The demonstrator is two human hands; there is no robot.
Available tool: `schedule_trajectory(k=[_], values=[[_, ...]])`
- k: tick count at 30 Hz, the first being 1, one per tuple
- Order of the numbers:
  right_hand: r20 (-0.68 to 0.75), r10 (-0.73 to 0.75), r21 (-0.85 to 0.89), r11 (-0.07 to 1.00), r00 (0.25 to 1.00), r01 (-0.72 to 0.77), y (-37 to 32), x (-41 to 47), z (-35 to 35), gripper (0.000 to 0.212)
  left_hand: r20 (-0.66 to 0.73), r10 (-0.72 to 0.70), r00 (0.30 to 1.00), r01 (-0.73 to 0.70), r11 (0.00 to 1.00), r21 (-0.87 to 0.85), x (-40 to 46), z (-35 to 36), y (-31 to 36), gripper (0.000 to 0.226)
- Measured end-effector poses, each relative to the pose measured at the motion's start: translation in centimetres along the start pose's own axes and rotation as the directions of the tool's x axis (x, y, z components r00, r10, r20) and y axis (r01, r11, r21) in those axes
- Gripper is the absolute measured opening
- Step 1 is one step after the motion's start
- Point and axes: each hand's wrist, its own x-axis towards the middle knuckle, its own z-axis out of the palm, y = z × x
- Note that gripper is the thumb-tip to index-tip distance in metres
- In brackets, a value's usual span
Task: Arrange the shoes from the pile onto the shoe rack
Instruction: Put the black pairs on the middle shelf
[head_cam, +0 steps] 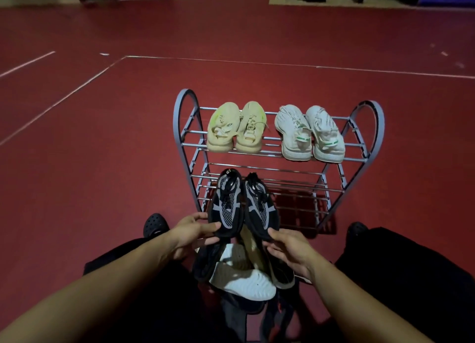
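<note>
While each hand, left hand (190,231) and right hand (288,247), pinches one black mesh shoe (226,206), the pair should land level, heels outward, on the shoe rack (370,126) beneath its filled top tier

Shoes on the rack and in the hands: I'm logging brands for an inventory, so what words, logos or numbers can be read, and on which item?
No text can be read for certain.
Cream pair, top shelf left: dark marks on the tongues, too blurred to read.
White pair, top shelf right: green stripes only, no legible lettering.
Black mesh pair, held by left hand and right hand: small tag at one heel, too small to read.
Shoe rack: no label visible.
</note>
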Motion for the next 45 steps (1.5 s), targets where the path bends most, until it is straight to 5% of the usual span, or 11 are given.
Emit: schedule_trajectory(k=[10, 21, 27, 45], values=[[-0.033, -0.175, -0.069, 0.983, 0.984, 0.173, -2.7, 1.5, 2.8, 0.014, -0.039, 0.062, 0.997, -0.067, 0.991, -0.116, 1.9, -0.1, 1.7, 0.047], [-0.128, -0.21, -0.09, 0.976, 0.969, 0.2, -5.3, 10.6, 3.5, 0.007, -0.132, 0.082, 0.988, -0.098, 0.989, -0.115, 10.6, -0.7, 4.3, 0.063], [-0.145, -0.181, -0.058, 0.983, 0.973, 0.174, -5.8, 16.3, 3.1, 0.028, -0.122, 0.12, 0.985, -0.131, 0.988, -0.081, 15.4, -1.1, 5.7, 0.057], [-0.29, -0.065, 0.023, 0.997, 0.955, 0.075, -6.1, 20.2, 4.4, 0.046, -0.143, 0.227, 0.963, -0.227, 0.974, 0.021, 19.3, -2.0, 5.8, 0.06]])
